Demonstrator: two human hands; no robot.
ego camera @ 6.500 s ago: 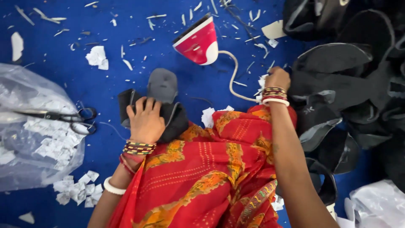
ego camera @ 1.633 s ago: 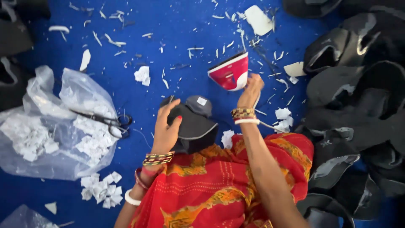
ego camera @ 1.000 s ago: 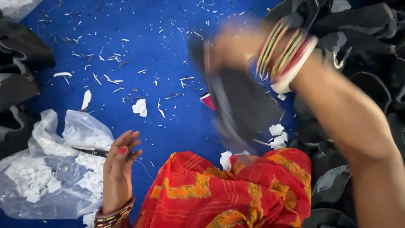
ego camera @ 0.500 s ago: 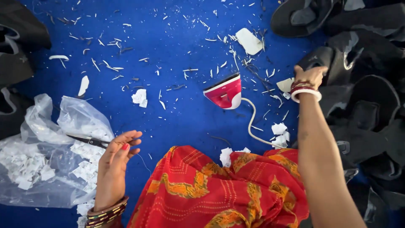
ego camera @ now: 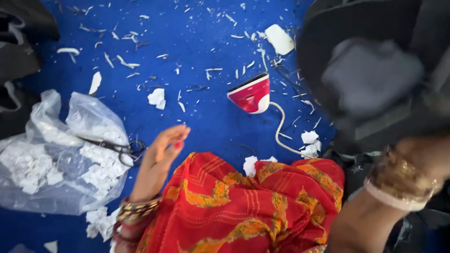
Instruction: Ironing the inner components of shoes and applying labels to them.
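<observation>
Left of the red iron (ego camera: pixel 251 96) lie the scissors (ego camera: pixel 112 147) on a plastic bag (ego camera: pixel 51 159), just beside my empty, open left hand (ego camera: pixel 161 154), while right of the iron my right hand (ego camera: pixel 422 159) grips a blurred black cap (ego camera: pixel 370 70) raised above it.

My left hand (ego camera: pixel 159 157) hangs open above my lap — fingers straight and together, palm turned sideways, bangles at the wrist. My right hand (ego camera: pixel 429 157) is raised close and blurred — its grip unclear.
</observation>
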